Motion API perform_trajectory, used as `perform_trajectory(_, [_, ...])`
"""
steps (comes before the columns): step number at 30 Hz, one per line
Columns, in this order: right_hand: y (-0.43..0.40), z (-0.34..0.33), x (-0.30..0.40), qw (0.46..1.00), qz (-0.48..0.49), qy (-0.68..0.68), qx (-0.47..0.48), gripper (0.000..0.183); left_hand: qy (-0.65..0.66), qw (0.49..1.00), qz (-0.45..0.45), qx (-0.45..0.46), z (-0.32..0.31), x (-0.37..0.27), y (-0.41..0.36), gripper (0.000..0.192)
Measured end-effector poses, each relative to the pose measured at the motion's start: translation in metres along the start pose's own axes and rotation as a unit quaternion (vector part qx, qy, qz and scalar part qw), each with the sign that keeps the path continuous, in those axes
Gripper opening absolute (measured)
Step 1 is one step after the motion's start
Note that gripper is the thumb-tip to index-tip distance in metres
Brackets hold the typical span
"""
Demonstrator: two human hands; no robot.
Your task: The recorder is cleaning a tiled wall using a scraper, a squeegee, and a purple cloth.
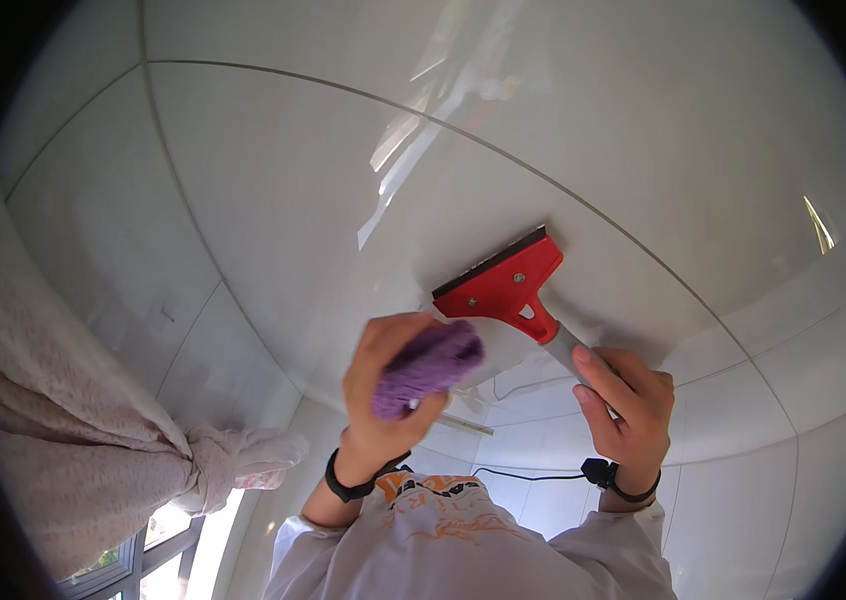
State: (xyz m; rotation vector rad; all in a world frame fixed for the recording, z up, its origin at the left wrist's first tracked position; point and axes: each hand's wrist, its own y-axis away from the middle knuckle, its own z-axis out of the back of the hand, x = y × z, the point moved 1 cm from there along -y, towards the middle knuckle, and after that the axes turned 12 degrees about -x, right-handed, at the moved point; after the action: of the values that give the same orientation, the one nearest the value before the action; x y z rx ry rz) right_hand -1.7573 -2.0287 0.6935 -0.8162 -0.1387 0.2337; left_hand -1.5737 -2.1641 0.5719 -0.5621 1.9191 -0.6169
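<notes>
A wide scraper with a red head and grey handle (pixel 516 281) is gripped by its handle in my right hand (pixel 629 405). Its dark blade edge points up and to the left, close to a glossy white tiled surface (pixel 280 202); whether the blade touches the tile I cannot tell. My left hand (pixel 385 390) clasps a fuzzy purple cloth (pixel 430 367), bunched up just below the scraper's left corner. Fingers and thumb wrap around the cloth, so part of it is hidden.
To the left hangs a pale patterned curtain (pixel 85 480), tied in a knot. Behind it is a framed window (pixel 141 559). Black bands circle both wrists, and a thin black cable (pixel 528 475) runs from the right wristband (pixel 603 474). Grout lines and bright reflections cross the tiles.
</notes>
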Motion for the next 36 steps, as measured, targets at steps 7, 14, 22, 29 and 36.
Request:
perform_trajectory(7, [-0.001, -0.007, 0.001, 0.999, -0.028, 0.015, -0.004, 0.046, -0.115, 0.990, -0.071, -0.032, 0.025, -0.008, -0.031, 0.049])
perform_trajectory(14, [-0.025, -0.024, 0.025, 0.999, -0.041, 0.032, -0.004, 0.046, -0.143, 0.976, -0.164, 0.002, 0.005, -0.016, -0.043, 0.063])
perform_trajectory(22, [-0.054, -0.045, 0.041, 0.998, -0.035, 0.044, 0.003, 0.048, -0.172, 0.984, -0.046, 0.003, 0.010, -0.010, -0.067, 0.069])
perform_trajectory(29, [-0.084, -0.067, 0.047, 0.999, -0.008, 0.041, -0.013, 0.047, -0.227, 0.972, -0.054, -0.031, 0.026, -0.005, -0.095, 0.070])
perform_trajectory(36, [-0.109, -0.080, 0.062, 1.000, -0.026, 0.007, -0.007, 0.047, -0.255, 0.959, -0.102, -0.068, 0.041, 0.003, -0.108, 0.075])
